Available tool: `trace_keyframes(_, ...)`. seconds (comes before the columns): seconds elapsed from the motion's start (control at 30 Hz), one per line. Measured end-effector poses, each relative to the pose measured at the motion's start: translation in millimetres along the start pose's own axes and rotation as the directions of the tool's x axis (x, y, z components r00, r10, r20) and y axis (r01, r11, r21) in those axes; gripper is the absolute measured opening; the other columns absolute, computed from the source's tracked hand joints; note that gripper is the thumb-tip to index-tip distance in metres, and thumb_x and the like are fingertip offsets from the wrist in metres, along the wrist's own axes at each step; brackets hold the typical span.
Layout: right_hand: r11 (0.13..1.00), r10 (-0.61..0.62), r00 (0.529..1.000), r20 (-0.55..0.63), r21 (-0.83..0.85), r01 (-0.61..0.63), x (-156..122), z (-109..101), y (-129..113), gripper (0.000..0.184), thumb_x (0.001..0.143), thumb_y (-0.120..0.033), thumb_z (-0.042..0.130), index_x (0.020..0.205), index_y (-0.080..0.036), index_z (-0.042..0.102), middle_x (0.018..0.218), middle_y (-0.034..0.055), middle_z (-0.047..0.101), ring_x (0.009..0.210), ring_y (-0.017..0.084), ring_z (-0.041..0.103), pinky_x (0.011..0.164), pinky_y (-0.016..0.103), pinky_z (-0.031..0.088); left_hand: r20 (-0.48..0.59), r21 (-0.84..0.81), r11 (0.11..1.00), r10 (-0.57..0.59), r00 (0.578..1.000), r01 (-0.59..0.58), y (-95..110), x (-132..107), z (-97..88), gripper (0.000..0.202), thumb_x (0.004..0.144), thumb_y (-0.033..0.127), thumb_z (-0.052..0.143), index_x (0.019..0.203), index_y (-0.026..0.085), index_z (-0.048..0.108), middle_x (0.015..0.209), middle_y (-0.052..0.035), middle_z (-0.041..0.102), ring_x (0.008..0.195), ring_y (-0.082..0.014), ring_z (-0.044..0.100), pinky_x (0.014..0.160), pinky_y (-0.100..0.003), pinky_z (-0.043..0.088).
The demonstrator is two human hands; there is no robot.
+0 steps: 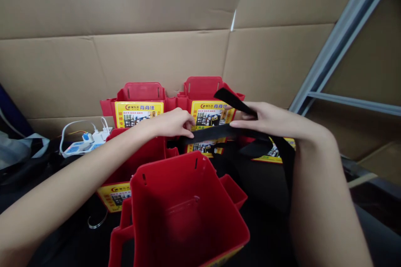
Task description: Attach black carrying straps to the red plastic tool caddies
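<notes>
Labels (139, 113) in the head view are printed yellow; 背背佳 can be read in blue on the two rear ones, 装修专 down the left edge. 工具盒 can be partly made out in green on the right rear one; the logo text is too small to be sure of. Strap (213, 134) is black, flat, matte, slightly blurred; it is stretched between the hands in front of the right rear box (205, 85), its upper end folded up past the right fingers. Its near end is pinched by the left hand (177, 123); it is gripped between thumb and fingers by the right hand (255, 121). Front box (188, 212) is red, open-topped, two-slotted, tilted toward the camera.
</notes>
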State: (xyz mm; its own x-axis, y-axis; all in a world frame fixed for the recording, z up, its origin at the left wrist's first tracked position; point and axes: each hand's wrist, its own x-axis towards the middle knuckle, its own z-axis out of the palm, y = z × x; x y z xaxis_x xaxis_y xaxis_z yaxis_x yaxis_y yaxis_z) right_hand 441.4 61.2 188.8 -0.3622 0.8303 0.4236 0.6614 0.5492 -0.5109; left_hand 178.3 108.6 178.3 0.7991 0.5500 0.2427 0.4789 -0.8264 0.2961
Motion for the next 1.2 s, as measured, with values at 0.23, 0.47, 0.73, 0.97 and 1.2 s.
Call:
trace_keyframes(0.23,0.993,-0.025,0.998,0.061,0.119,0.017,9.5,34.6,-22.0,0.043,0.085,-0.053,0.041,0.113,-0.027,0.060,0.114,0.0028,0.062,0.106,0.022,0.056,0.088,0.037,0.046,0.048,0.122,0.986,-0.123,0.991,0.116,52.5,-65.0,16.8,0.029,0.084,0.039,0.049,0.095,0.017,0.063,0.081,-0.0075,0.065,0.067,-0.0177,0.059,0.057,-0.028,0.039)
trace_keyframes(0.47,0.973,-0.161,0.942,0.296,0.205,0.102,4.6,56.9,-14.2,0.026,0.076,-0.040,0.061,0.068,-0.017,0.052,0.075,0.0011,0.063,0.072,0.015,0.058,0.064,0.028,0.046,0.126,0.107,0.991,-0.095,0.988,0.082,53.8,-86.3,24.2,0.021,0.086,0.023,0.046,0.105,0.021,0.054,0.084,-0.0040,0.063,0.071,-0.0178,0.060,0.061,-0.027,0.041)
trace_keyframes(0.73,0.921,-0.246,0.761,0.600,0.389,-0.009,-0.9,70.4,-6.3,0.033,0.087,-0.029,0.048,0.118,-0.019,0.053,0.081,0.0005,0.059,0.055,0.006,0.052,0.049,0.020,0.038,0.173,0.028,0.999,-0.039,0.984,0.034,52.2,-83.8,20.2,0.024,0.084,0.017,0.048,0.107,0.021,0.054,0.081,-0.0008,0.063,0.066,-0.0141,0.058,0.063,-0.025,0.040)
trace_keyframes(0.97,0.902,-0.306,0.720,0.623,0.431,0.011,4.2,80.7,-6.1,0.030,0.087,-0.036,0.049,0.094,-0.009,0.060,0.078,0.0026,0.054,0.052,0.003,0.042,0.046,0.018,0.036,0.159,0.097,0.995,-0.052,0.986,0.037,52.8,-84.2,20.8,0.022,0.086,0.021,0.048,0.107,0.023,0.052,0.081,-0.0002,0.062,0.071,-0.0154,0.056,0.065,-0.026,0.039)
trace_keyframes(1.2,0.879,-0.418,0.702,0.577,0.452,0.151,8.6,92.4,1.9,0.024,0.088,-0.032,0.048,0.095,-0.011,0.058,0.072,0.0002,0.053,0.062,0.007,0.047,0.061,0.022,0.041,0.157,0.139,0.990,-0.056,0.986,0.034,52.1,-85.6,24.2,0.019,0.088,0.025,0.045,0.105,0.022,0.053,0.083,-0.0023,0.061,0.072,-0.0161,0.055,0.063,-0.026,0.040)
